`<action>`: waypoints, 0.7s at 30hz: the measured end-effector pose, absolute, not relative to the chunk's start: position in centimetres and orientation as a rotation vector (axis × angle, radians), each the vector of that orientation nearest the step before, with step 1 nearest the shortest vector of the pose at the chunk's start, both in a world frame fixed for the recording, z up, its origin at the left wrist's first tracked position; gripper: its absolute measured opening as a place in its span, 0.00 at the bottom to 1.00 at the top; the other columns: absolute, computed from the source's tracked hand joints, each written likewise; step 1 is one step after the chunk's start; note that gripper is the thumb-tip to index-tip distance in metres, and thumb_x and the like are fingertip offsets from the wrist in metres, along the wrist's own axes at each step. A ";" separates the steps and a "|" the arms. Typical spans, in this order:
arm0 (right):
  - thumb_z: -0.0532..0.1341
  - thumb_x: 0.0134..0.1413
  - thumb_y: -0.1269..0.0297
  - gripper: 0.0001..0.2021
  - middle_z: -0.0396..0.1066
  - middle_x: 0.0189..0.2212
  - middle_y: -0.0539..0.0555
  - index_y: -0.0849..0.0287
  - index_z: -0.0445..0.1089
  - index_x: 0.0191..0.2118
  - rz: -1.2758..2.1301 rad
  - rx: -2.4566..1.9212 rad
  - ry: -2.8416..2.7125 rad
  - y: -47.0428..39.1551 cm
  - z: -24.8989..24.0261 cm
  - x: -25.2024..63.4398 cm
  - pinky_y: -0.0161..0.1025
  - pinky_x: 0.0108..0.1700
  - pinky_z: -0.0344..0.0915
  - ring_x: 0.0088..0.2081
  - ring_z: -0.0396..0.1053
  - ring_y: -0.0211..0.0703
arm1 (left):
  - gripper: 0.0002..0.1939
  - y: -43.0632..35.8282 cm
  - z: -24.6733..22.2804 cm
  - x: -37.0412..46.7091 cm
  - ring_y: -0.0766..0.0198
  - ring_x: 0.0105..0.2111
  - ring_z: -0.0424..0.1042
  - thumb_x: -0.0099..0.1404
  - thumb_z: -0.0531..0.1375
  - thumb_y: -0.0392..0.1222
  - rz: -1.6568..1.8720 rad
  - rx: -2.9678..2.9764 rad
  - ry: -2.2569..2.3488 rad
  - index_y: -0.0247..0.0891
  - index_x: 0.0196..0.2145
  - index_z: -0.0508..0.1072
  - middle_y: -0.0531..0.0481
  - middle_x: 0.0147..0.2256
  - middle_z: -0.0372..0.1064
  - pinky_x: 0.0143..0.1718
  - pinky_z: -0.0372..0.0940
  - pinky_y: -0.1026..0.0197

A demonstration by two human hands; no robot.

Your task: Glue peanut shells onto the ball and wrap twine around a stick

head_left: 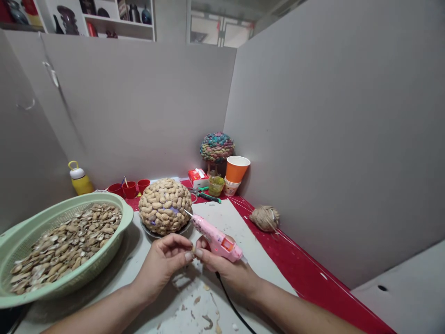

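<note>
My right hand (225,271) is wrapped round a pink hot glue gun (216,237), its nozzle pointing up and left. Its thumb also meets the fingertips of my left hand (166,257) at a small peanut shell piece (193,249), pinched between them and mostly covered. Just beyond the hands, a ball covered in peanut shells (165,202) rests in a dark shallow dish (148,230). Purple patches show between its shells. The glue gun's nozzle is close to the ball's right side; whether it touches cannot be made out.
A green colander (127,218) of peanut shells stands left. Behind are a yellow bottle (82,183), red cups (130,189), pliers (208,197), a tissue pack (198,177), paper cups (237,170) and a coloured shell tree (217,147). Twine (264,218) lies right; a black cord (229,297) trails forward. Grey partitions enclose the table.
</note>
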State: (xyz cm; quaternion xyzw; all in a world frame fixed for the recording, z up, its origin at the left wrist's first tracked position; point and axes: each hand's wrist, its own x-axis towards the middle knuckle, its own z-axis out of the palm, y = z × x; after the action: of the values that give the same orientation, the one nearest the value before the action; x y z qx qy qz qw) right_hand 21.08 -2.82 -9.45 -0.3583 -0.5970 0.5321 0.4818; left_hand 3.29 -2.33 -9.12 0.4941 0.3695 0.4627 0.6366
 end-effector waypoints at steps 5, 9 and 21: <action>0.65 0.54 0.58 0.12 0.62 0.24 0.47 0.61 0.66 0.32 1.226 -0.875 -1.495 -2.9 -9.4 21.1 0.34 0.29 0.57 0.27 0.59 0.36 | 0.12 -2.4 -9.2 3.4 0.65 0.28 0.71 0.49 0.72 0.40 1.054 1.098 0.864 0.35 0.30 0.77 0.50 0.27 0.74 0.32 0.64 0.64; 0.65 0.53 0.58 0.11 0.64 0.26 0.48 0.60 0.66 0.32 1.236 -0.855 -1.517 -3.0 -9.3 21.2 0.35 0.31 0.59 0.28 0.61 0.38 | 0.12 -2.4 -9.0 3.5 0.65 0.28 0.71 0.48 0.73 0.41 1.043 1.086 0.870 0.35 0.29 0.78 0.49 0.27 0.75 0.32 0.64 0.64; 0.63 0.54 0.64 0.07 0.66 0.29 0.51 0.61 0.66 0.33 1.129 -0.835 -1.655 -2.6 -9.7 22.1 0.36 0.33 0.61 0.31 0.64 0.40 | 0.10 -2.1 -9.7 3.4 0.71 0.25 0.68 0.50 0.72 0.38 0.991 1.095 0.853 0.34 0.30 0.77 0.52 0.24 0.74 0.28 0.61 0.69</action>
State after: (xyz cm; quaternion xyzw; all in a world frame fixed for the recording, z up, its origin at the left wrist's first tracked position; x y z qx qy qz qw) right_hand 22.09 -2.63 -9.73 -0.3401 -0.6743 0.4601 0.4669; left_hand 3.40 -2.06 -9.67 0.4835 0.3765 0.4377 0.6580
